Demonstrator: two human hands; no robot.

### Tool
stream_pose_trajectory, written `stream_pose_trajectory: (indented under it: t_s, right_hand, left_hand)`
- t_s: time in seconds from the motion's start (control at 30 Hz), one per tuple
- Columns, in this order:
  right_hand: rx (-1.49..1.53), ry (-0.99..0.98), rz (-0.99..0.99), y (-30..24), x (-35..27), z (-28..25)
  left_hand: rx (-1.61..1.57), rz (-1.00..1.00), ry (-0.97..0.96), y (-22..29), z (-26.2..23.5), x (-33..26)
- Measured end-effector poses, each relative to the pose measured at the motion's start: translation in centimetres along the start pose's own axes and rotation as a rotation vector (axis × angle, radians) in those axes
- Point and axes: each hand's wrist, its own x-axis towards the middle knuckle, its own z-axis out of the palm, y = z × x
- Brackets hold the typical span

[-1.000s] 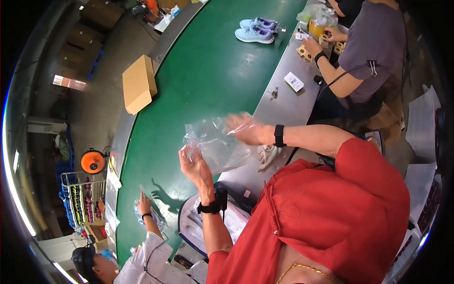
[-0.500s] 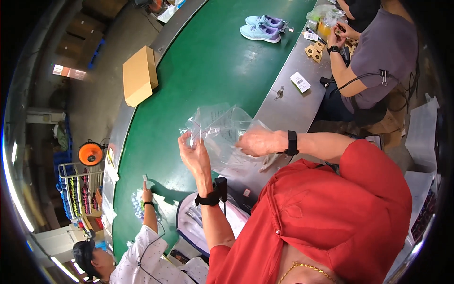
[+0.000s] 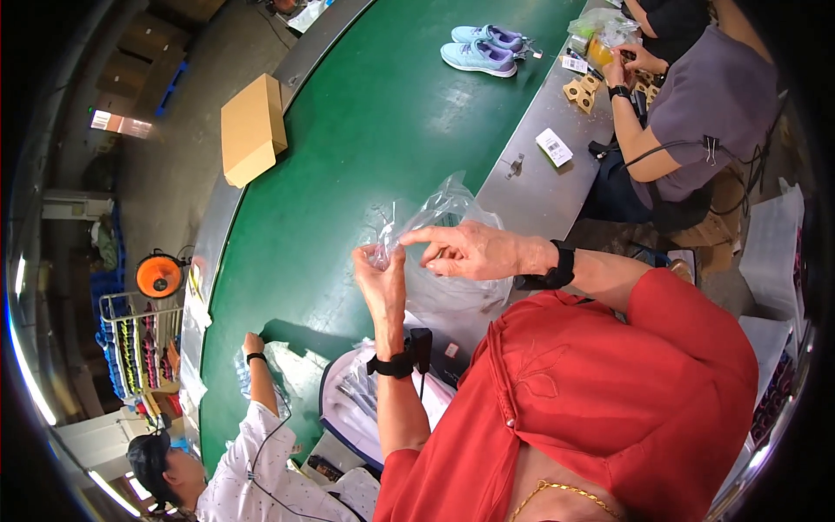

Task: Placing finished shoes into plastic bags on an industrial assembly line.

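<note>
A clear plastic bag [image 3: 465, 291] hangs crumpled between my hands, above the near edge of the green table. My left hand [image 3: 383, 280] is raised and pinches a gathered part of it between thumb and fingertips. Beside it, my right hand [image 3: 478, 250] has its index finger stretched to the left hand's fingertips. Its other fingers are curled against the bag, partly hiding what they grip. Under my left forearm lies a white-lined open case or bag [image 3: 348, 391] with clear plastic in it.
Light blue sneakers [image 3: 480, 56] stand far off on the green table [image 3: 365, 130]. A cardboard box [image 3: 250, 130] is at its left edge. A white tag [image 3: 554, 148] lies on the metal edge at right. Co-workers sit right [image 3: 709, 113] and lower left [image 3: 252, 461].
My right hand has shifted its grip and stretched its index finger toward my left. The bag, spread wide before, is bunched at my left fingertips. The lower-left co-worker's hand has moved slightly left.
</note>
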Motion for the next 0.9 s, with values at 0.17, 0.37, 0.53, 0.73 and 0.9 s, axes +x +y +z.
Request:
stream_pose_trajectory:
  t_s: [0.17, 0.37, 0.53, 0.73, 0.9]
  right_hand:
    - [-0.45, 0.167, -0.513, -0.5, -0.2, 1.6]
    - [-0.96, 0.477, -0.401, -1.8, 0.1, 1.5]
    - [-1.118, 0.199, -0.297, 0.0, 1.0, 1.2]
    - [-1.051, 0.449, -0.447, 3.3, 1.5, 2.6]
    - [-1.051, 0.521, -0.46, 1.5, 2.0, 2.2]
  left_hand:
    - [-0.223, -0.078, -0.103, 0.6, -0.5, -1.0]
    - [-0.11, -0.194, -0.193, 2.4, -0.4, -1.5]
    - [0.131, 0.171, -0.295, 3.1, -0.2, -2.8]
    - [0.09, 0.135, -0.303, 0.5, -0.1, -2.9]
    - [-0.027, 0.235, -0.217, -0.5, -1.6, -2.8]
